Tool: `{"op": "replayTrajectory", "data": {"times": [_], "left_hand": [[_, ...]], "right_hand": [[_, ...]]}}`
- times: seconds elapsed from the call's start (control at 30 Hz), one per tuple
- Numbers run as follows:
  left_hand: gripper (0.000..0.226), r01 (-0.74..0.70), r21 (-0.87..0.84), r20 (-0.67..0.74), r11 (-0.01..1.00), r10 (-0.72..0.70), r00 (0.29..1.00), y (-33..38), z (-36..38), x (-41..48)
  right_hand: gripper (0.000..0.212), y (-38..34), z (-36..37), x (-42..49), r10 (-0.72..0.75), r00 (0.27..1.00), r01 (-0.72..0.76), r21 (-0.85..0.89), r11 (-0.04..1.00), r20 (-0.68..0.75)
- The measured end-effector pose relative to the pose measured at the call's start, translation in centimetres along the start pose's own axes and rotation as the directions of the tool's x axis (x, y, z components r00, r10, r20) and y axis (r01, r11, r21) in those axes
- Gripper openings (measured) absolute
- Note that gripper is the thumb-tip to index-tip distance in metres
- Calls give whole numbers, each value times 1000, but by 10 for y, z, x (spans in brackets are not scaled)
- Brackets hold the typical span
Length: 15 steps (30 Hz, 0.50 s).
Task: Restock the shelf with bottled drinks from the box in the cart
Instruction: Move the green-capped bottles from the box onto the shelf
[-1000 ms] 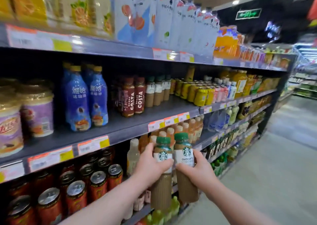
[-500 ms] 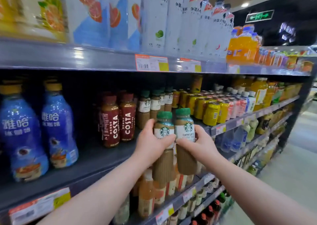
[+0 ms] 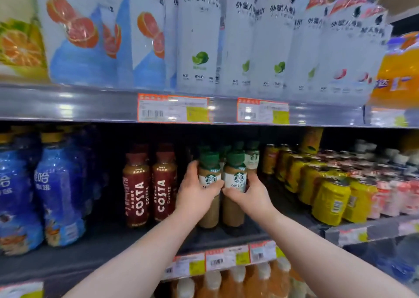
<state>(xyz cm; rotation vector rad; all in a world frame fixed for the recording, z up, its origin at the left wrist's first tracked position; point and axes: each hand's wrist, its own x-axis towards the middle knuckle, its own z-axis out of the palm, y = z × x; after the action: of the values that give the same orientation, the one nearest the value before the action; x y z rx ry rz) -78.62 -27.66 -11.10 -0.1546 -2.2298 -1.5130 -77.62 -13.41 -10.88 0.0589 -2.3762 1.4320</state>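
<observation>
Two green-capped Starbucks coffee bottles stand side by side on the dark middle shelf (image 3: pixel 226 236). My left hand (image 3: pixel 195 193) is wrapped around the left bottle (image 3: pixel 209 213). My right hand (image 3: pixel 249 195) grips the right bottle (image 3: pixel 234 209), whose label reads caffe latte. Both bottles are upright and their bases look to be on the shelf board. More Starbucks bottles (image 3: pixel 252 157) stand in a row behind them. The cart and the box are out of view.
Two red Costa bottles (image 3: pixel 149 186) stand just left of my hands, blue bottles (image 3: pixel 59 191) further left. Yellow cans (image 3: pixel 331 200) crowd the right. White tall bottles (image 3: pixel 199 36) fill the shelf above; amber bottles (image 3: pixel 235 281) sit below.
Both hands carried the two bottles up from in front of the lower shelf and forward into the middle shelf, between the Costa bottles and the yellow cans. The view moved closer to the shelf.
</observation>
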Motion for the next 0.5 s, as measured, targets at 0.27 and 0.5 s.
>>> {"op": "replayTrajectory", "data": {"times": [0.27,0.5], "left_hand": [[82,21,125,8,992,-22,1000,-20,15,1],[55,116,226,66,967,-134,989,-43,19,-1]], "right_hand": [[65,33,5,18,0,984,-12,68,998,178],[61,58,13,23,87,969,-59,-128,990,229]]}}
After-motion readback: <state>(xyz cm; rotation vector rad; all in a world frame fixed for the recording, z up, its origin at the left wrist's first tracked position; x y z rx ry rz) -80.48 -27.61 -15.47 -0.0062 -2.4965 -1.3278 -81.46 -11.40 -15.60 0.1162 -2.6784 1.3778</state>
